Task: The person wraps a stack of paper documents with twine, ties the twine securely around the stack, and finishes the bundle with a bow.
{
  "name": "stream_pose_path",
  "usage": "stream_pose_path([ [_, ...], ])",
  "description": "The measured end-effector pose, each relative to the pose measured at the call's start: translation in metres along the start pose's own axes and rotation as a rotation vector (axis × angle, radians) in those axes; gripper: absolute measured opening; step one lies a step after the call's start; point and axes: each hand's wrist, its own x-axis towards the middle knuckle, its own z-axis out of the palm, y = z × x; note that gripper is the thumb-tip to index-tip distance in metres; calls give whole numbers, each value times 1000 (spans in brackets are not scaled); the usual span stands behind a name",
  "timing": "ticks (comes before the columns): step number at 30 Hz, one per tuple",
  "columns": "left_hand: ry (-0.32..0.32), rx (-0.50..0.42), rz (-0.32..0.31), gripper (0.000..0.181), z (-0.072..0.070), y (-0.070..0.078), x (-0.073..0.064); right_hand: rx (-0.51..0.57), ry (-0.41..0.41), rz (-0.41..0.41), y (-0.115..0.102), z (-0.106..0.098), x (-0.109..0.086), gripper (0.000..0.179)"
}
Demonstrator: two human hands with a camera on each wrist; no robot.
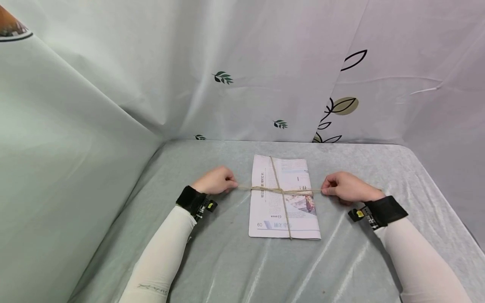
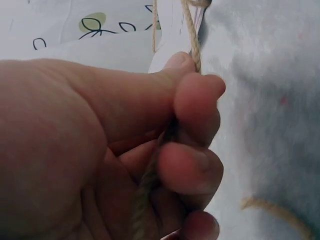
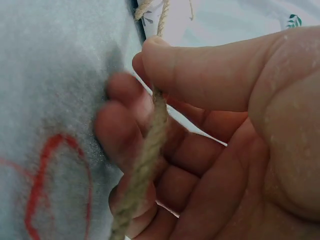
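A folded newspaper bundle lies on the covered table, with twine wrapped lengthwise and crosswise over it and crossing near its middle. To its left, my left hand pinches one end of the twine between thumb and forefinger. On the other side my right hand pinches the opposite end. Both ends run out straight from the crossing. In the right wrist view, the twine trails past the thumb and across the curled fingers. The left wrist view shows twine leading from the fingertips toward the bundle.
A pale grey cloth covers the table. White sheeting with leaf prints hangs behind it, and more sheeting rises at the left. Red markings show on the cloth. A loose piece of twine lies below the left hand.
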Motion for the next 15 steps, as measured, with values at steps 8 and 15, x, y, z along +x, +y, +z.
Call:
stream_pose_path([
  [8,111,217,-6,14,1,8,-4,-49,45,5,-4,0,-1,10],
  [15,279,408,-21,16,13,22,-3,-65,103,26,-9,-2,-4,13],
])
